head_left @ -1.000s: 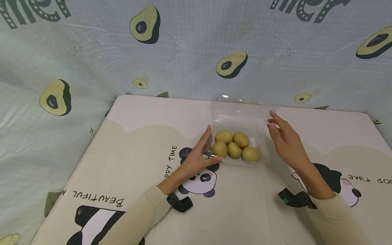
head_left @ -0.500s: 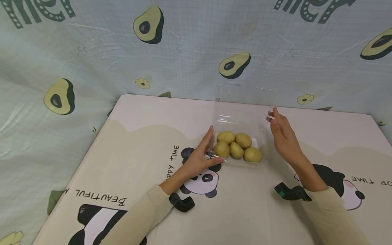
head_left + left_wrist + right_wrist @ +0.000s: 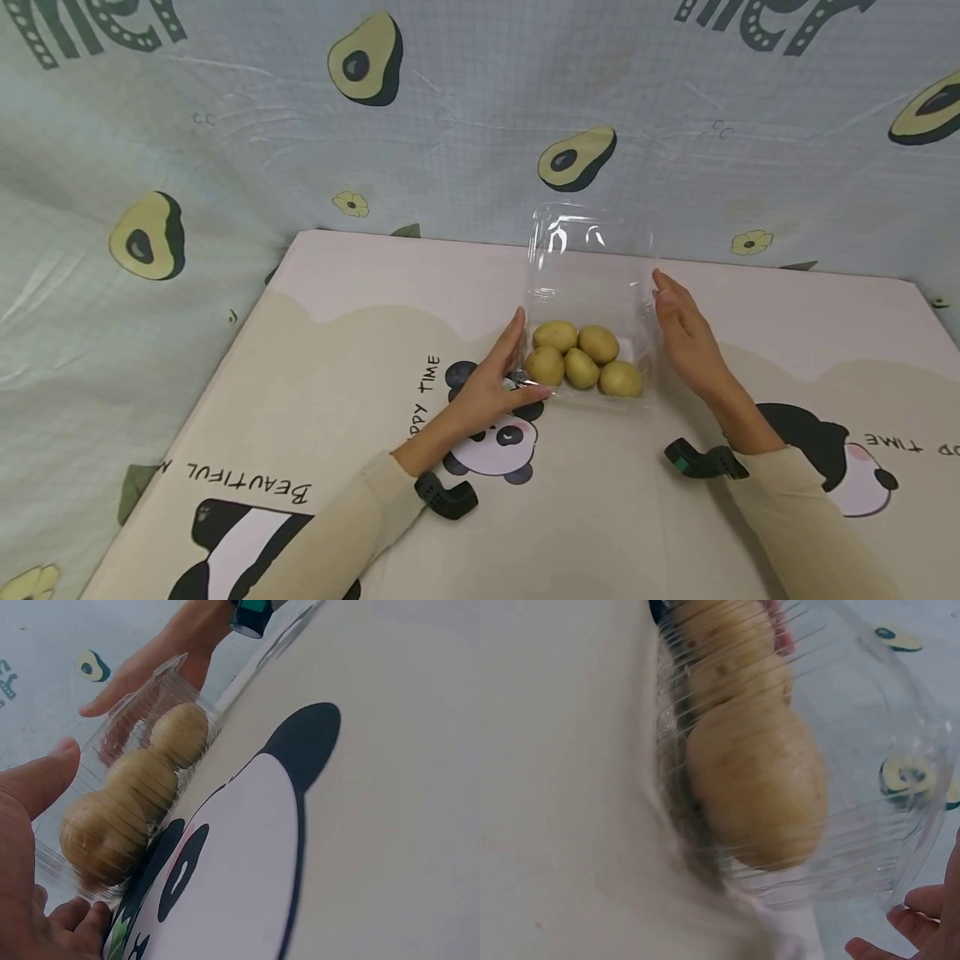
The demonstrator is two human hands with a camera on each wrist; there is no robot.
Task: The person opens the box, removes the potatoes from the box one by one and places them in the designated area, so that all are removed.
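Note:
In the head view a clear plastic clamshell box (image 3: 585,398) sits on the table, with several yellow potatoes (image 3: 581,367) in its base. Its hinged lid (image 3: 588,229) stands raised at the far side. My left hand (image 3: 487,379) holds the near left corner, its thumb along the front and its fingers along the left side. On the right, my right hand (image 3: 686,337) has extended fingers beside the lid's lower right edge. Its fingertips (image 3: 911,926) meet the lid's corner in the right wrist view. Through the clear wall, potatoes (image 3: 105,836) show in the left wrist view.
A pale cloth printed with pandas covers the table (image 3: 585,517). Behind it hangs a wall sheet (image 3: 465,108) with avocado prints, close to the raised lid. Each wrist bears a black camera mount (image 3: 446,496).
The lid has swung up from leaning back to more upright. My right hand has moved slightly inward with it; my left hand has kept its place on the box.

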